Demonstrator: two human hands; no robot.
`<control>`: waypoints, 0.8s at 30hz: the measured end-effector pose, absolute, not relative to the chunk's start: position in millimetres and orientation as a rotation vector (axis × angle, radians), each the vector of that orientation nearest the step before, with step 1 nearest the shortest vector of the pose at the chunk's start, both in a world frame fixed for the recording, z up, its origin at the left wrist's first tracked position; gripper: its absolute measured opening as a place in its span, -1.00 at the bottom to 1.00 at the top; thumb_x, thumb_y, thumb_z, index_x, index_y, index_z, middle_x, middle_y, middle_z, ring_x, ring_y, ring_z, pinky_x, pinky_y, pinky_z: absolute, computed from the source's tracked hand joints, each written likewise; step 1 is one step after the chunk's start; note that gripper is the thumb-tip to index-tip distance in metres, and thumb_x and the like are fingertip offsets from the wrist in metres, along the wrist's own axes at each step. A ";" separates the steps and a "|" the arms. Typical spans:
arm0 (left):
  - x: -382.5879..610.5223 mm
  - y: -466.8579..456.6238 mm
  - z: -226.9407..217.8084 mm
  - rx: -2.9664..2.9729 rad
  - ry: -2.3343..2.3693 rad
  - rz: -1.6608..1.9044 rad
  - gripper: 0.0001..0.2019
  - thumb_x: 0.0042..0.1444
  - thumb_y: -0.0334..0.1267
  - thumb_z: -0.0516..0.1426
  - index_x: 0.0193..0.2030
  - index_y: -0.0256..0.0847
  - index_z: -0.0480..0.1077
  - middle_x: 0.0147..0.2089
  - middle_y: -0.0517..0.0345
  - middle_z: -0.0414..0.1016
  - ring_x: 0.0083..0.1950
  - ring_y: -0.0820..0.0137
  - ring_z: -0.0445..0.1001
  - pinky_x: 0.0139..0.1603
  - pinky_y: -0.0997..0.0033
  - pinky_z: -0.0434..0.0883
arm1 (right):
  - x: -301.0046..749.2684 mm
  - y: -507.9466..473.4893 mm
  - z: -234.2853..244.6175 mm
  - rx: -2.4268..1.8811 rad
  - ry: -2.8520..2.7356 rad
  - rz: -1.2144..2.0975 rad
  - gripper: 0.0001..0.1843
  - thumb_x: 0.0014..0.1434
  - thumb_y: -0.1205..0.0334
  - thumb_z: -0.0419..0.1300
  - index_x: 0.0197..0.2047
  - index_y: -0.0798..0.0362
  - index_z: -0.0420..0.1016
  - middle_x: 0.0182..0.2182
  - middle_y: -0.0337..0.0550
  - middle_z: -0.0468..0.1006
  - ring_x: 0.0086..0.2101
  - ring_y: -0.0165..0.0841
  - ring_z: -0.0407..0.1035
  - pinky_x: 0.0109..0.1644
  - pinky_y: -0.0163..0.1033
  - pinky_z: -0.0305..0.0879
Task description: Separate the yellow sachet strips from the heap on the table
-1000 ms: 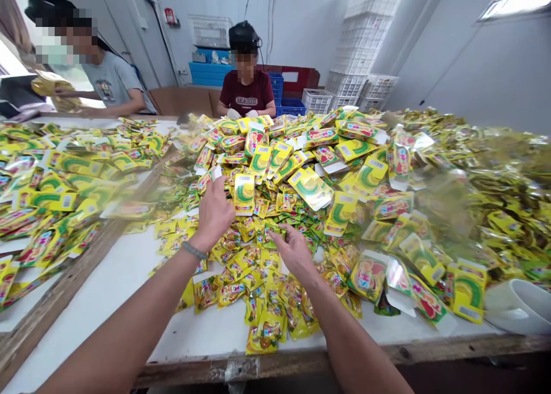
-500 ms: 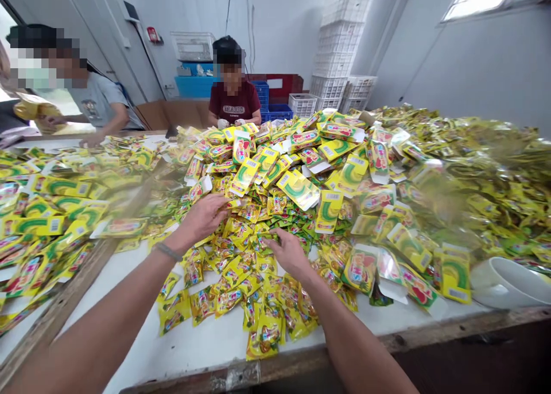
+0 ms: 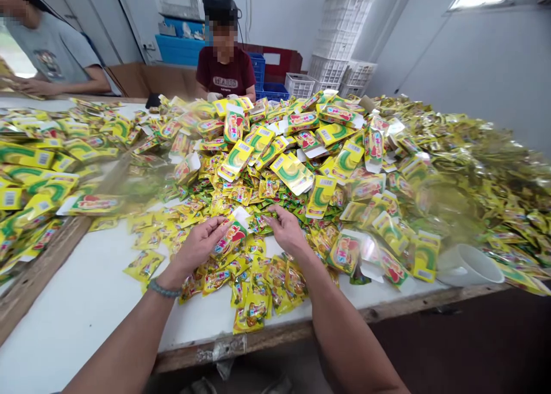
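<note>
My left hand (image 3: 205,242) is closed on a small yellow and green carton (image 3: 231,237) with red print. Its white end flap stands open toward my right hand. My right hand (image 3: 286,230) is at the edge of the pile, fingers curled and thumb and forefinger close together; what lies between them, if anything, is too small to make out. Small green packets (image 3: 275,201) lie just beyond its fingertips. Yellow packets (image 3: 253,309) with coloured print are spread on the white table (image 3: 142,319) below both hands. Behind them, more open-flapped yellow cartons (image 3: 293,172) are heaped up.
A wooden strip (image 3: 55,253) divides off more cartons (image 3: 32,182) at left. A white mug-like container (image 3: 471,265) stands near the front edge at right. A large packet heap (image 3: 465,153) rises behind it. Two people sit across the table; white crates (image 3: 340,44) are stacked at the back.
My left hand has taken a carton from the pile and brought it nearer, its open end facing right. My right hand has its fingers more curled. The view has tilted down and shifted.
</note>
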State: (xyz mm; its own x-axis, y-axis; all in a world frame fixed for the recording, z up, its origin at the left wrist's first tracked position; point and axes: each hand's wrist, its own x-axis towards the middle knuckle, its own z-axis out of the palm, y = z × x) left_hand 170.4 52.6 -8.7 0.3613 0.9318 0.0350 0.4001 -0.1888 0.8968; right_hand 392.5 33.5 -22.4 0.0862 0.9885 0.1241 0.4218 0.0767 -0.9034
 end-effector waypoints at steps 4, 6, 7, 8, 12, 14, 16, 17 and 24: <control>166.1 55.3 -10.6 1.870 1.166 0.647 -0.63 0.18 0.05 0.05 -0.23 -0.17 0.54 -0.43 0.20 0.46 -0.42 0.37 0.35 -0.37 0.45 0.30 | 392.9 32.3 -18.2 -1.498 -1.579 0.801 -0.74 0.15 0.06 0.12 -0.19 0.05 0.47 -0.62 -0.36 0.17 -0.56 -0.43 0.05 -0.45 -0.33 -0.03; 166.2 55.5 -13.3 1.947 1.131 0.584 -0.64 0.19 0.02 0.04 -0.22 -0.16 0.56 -0.44 0.19 0.48 -0.43 0.36 0.36 -0.36 0.43 0.31 | 392.2 32.1 -18.1 -1.497 -1.576 0.794 -0.73 0.17 0.05 0.12 -0.19 0.06 0.47 -0.62 -0.35 0.18 -0.56 -0.43 0.04 -0.46 -0.33 -0.04; 166.4 55.7 -15.2 1.967 1.112 0.572 -0.64 0.20 0.01 0.04 -0.18 -0.15 0.57 -0.40 0.17 0.52 -0.41 0.34 0.40 -0.33 0.42 0.33 | 391.7 32.0 -18.7 -1.497 -1.577 0.800 -0.72 0.17 0.04 0.12 -0.19 0.06 0.47 -0.62 -0.36 0.17 -0.56 -0.44 0.02 -0.47 -0.33 -0.05; 166.6 55.9 -17.1 1.976 1.101 0.569 -0.63 0.20 0.00 0.03 -0.14 -0.15 0.57 -0.35 0.14 0.56 -0.38 0.32 0.43 -0.30 0.41 0.35 | 391.2 31.9 -19.6 -1.496 -1.582 0.813 -0.72 0.17 0.04 0.12 -0.20 0.06 0.47 -0.63 -0.37 0.15 -0.57 -0.45 0.00 -0.47 -0.33 -0.07; 166.6 56.2 -21.5 1.923 1.102 0.607 -0.58 0.21 0.02 0.03 -0.06 -0.18 0.57 -0.21 0.06 0.62 -0.27 0.28 0.50 -0.20 0.38 0.40 | 388.1 32.7 -26.6 -1.447 -1.587 0.935 -0.70 0.17 0.00 0.14 -0.20 0.06 0.44 -0.63 -0.39 0.11 -0.58 -0.47 -0.04 -0.49 -0.34 -0.10; 167.3 55.3 -20.1 1.857 1.089 0.618 -0.54 0.20 0.06 0.03 -0.06 -0.22 0.57 -0.17 0.04 0.62 -0.24 0.27 0.51 -0.19 0.37 0.42 | 385.3 34.4 -31.4 -1.415 -1.551 0.990 -0.66 0.15 -0.05 0.16 -0.20 0.06 0.44 -0.62 -0.39 0.12 -0.57 -0.47 -0.03 -0.49 -0.35 -0.09; 168.9 53.7 -17.4 1.788 1.054 0.608 -0.53 0.18 0.10 0.07 -0.06 -0.24 0.56 -0.15 0.05 0.62 -0.21 0.27 0.52 -0.19 0.37 0.43 | 381.9 36.4 -36.2 -1.386 -1.501 0.997 -0.63 0.13 -0.08 0.18 -0.21 0.07 0.45 -0.60 -0.37 0.16 -0.55 -0.47 0.02 -0.47 -0.35 -0.05; 169.9 52.8 -16.2 1.756 1.034 0.604 -0.54 0.16 0.10 0.11 -0.06 -0.24 0.56 -0.14 0.06 0.62 -0.20 0.26 0.52 -0.18 0.37 0.43 | 380.4 37.4 -38.2 -1.374 -1.475 0.979 -0.63 0.11 -0.08 0.20 -0.21 0.07 0.46 -0.58 -0.35 0.20 -0.53 -0.46 0.05 -0.46 -0.35 -0.01; 175.5 47.9 -18.9 1.407 1.029 0.631 -0.52 0.00 0.13 0.24 -0.18 -0.28 0.57 -0.34 0.10 0.60 -0.43 0.36 0.45 -0.43 0.43 0.35 | 378.5 35.9 -34.1 -1.353 -1.433 0.866 -0.69 0.05 -0.01 0.28 -0.28 0.07 0.51 -0.55 -0.30 0.33 -0.52 -0.45 0.12 -0.43 -0.33 0.07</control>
State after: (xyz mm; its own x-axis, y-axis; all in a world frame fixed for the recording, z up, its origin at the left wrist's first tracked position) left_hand 175.5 47.9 -18.9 0.4576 0.8658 -0.2026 0.2127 0.1147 0.9704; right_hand 378.5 35.9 -34.1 0.0629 0.9844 0.1642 0.3124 0.1368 -0.9401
